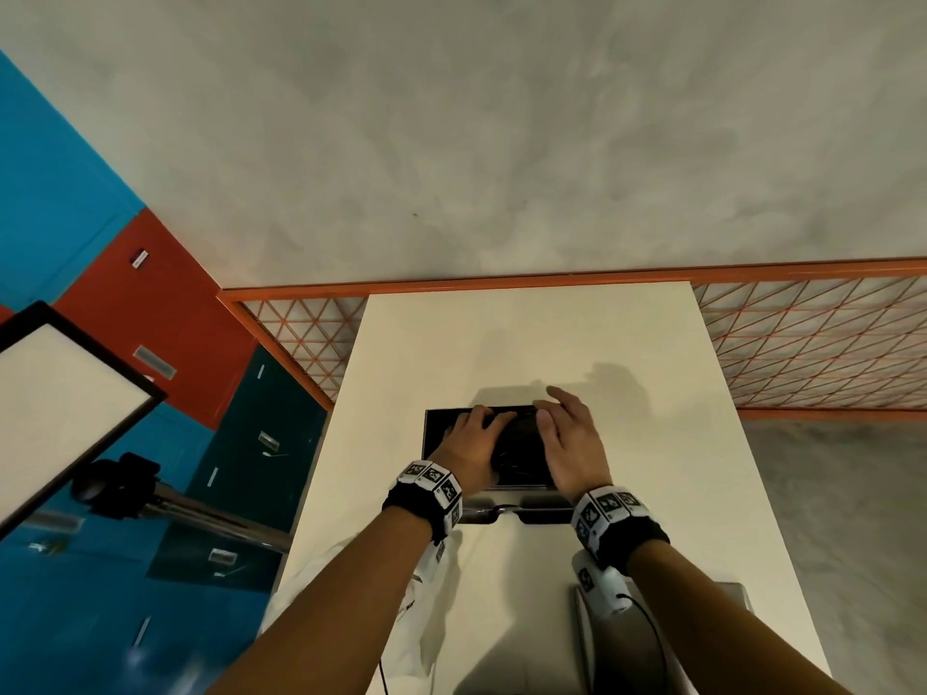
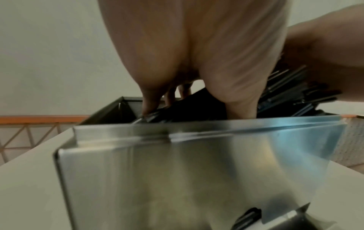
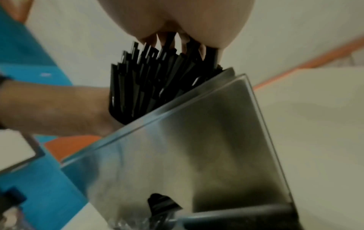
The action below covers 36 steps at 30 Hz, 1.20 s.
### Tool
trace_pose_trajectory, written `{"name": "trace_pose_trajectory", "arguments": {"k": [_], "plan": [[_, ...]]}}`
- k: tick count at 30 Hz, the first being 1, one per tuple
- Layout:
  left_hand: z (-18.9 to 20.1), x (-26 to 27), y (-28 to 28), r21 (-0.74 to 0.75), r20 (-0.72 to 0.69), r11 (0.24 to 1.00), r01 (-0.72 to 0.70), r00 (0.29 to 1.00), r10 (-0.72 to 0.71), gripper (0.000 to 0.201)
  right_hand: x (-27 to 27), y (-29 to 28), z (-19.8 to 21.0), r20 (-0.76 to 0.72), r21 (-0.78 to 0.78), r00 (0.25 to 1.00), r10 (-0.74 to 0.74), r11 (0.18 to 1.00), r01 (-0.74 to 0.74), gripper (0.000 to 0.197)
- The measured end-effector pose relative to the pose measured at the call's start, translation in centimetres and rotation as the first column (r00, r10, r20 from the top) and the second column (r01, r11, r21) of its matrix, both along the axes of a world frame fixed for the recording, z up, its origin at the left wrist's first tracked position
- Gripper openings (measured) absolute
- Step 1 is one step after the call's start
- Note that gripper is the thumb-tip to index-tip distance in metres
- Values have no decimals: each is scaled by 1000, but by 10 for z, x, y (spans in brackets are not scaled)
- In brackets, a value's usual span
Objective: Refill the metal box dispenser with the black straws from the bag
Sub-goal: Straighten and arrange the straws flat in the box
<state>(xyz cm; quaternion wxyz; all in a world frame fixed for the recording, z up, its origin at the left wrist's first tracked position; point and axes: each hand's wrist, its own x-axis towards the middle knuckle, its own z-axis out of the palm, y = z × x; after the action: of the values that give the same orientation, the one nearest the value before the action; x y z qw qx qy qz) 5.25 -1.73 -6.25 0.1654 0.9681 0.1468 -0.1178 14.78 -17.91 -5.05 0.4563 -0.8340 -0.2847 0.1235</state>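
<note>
The metal box dispenser [image 1: 435, 423] stands open-topped in the middle of the white table [image 1: 501, 343]. A bundle of black straws [image 1: 519, 438] slants out of its top, part inside, part above the rim. My left hand [image 1: 469, 443] grips the bundle, thumb on the near side and fingers on the far side. My right hand [image 1: 569, 438] lies with straight fingers against the raised straw ends. The right wrist view shows those straws [image 3: 147, 80] fanned above the steel wall [image 3: 206, 132]. A white plastic bag [image 1: 426, 609] lies on the table under my left forearm.
A flat grey metal piece [image 1: 617, 659] lies at the table's near right, under my right forearm. An orange wire-mesh railing [image 1: 802, 343] runs behind and beside the table. A tripod [image 1: 150, 499] with a light panel [image 1: 60, 393] stands to the left.
</note>
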Motion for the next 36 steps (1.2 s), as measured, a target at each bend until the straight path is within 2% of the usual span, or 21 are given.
{"name": "trace_pose_trajectory", "arguments": {"k": [2, 6, 9, 13, 14, 15, 17, 22, 25, 27, 30, 33, 36], "plan": [[1, 0, 4, -14, -17, 1000, -14, 1000, 14, 101, 4, 3, 0, 14, -11, 1000, 1, 1000, -1, 32], [4, -2, 13, -14, -104, 1000, -25, 994, 23, 99, 13, 0, 6, -73, 84, 978, -196, 976, 202, 27], [7, -4, 19, 6, -167, 999, -32, 985, 33, 88, 16, -8, -2, -24, -78, 975, -222, 973, 219, 24], [11, -2, 17, 45, -182, 999, -6, 983, 14, 80, 20, -16, 2, 41, -274, 997, -69, 959, 78, 25], [10, -2, 15, 58, -172, 998, 1, 985, 9, 80, 18, -14, 7, 17, -316, 1000, -16, 949, 21, 26], [9, -3, 13, 72, -168, 997, 6, 986, 6, 81, 17, -13, 11, -71, -390, 996, 58, 917, -81, 30], [7, -3, 10, 102, -171, 995, 13, 985, 5, 85, 18, -11, 14, -45, -513, 988, 151, 845, -152, 41], [9, 1, 5, 155, -182, 988, -3, 983, 31, 93, 18, -12, 24, -60, -479, 986, 154, 862, -164, 43], [10, -1, 11, 169, -206, 986, -4, 978, 39, 94, 23, -14, 34, -104, -601, 967, 232, 761, -247, 71], [9, -3, 16, 97, -216, 995, -23, 975, 43, 94, 26, -13, 41, -167, -630, 946, 277, 709, -318, 80], [9, -6, 20, -26, -222, 996, -85, 972, 77, 90, 32, -10, 51, -259, -605, 922, 288, 696, -387, 88], [10, -8, 18, -54, -213, 992, -110, 972, 96, 88, 40, -9, 55, -396, -557, 884, 249, 700, -447, 95], [9, -9, 18, -59, -193, 991, -121, 975, 108, 89, 44, -13, 51, -444, -478, 841, 309, 712, -514, 97]]}}
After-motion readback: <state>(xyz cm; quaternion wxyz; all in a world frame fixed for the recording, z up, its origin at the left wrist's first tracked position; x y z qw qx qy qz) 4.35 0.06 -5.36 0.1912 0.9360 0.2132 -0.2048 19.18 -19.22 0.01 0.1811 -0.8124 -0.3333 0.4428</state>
